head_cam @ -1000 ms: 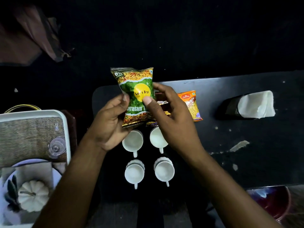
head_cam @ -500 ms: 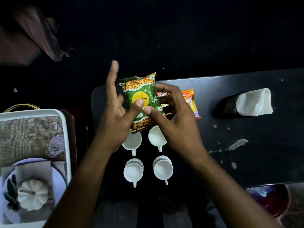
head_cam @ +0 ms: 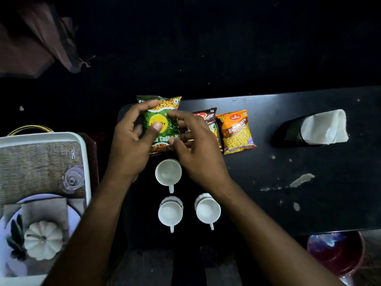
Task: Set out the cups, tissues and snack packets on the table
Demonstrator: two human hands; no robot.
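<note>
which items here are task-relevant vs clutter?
Task items: green snack packet in left hand, right hand beside it; brown packet; orange packet; three visible white cups; tissues in black holder.

Clutter: white tray, glass, white pumpkin, red bowl.

- green snack packet (head_cam: 162, 124): partly covered lettering "Tadka" and "ry" in its yellow circle.
- orange packet (head_cam: 237, 132), right of the green one: "Haldiram's" logo, "BHU…SEV".
- brown packet (head_cam: 210, 122), between them: red logo, unreadable.
</note>
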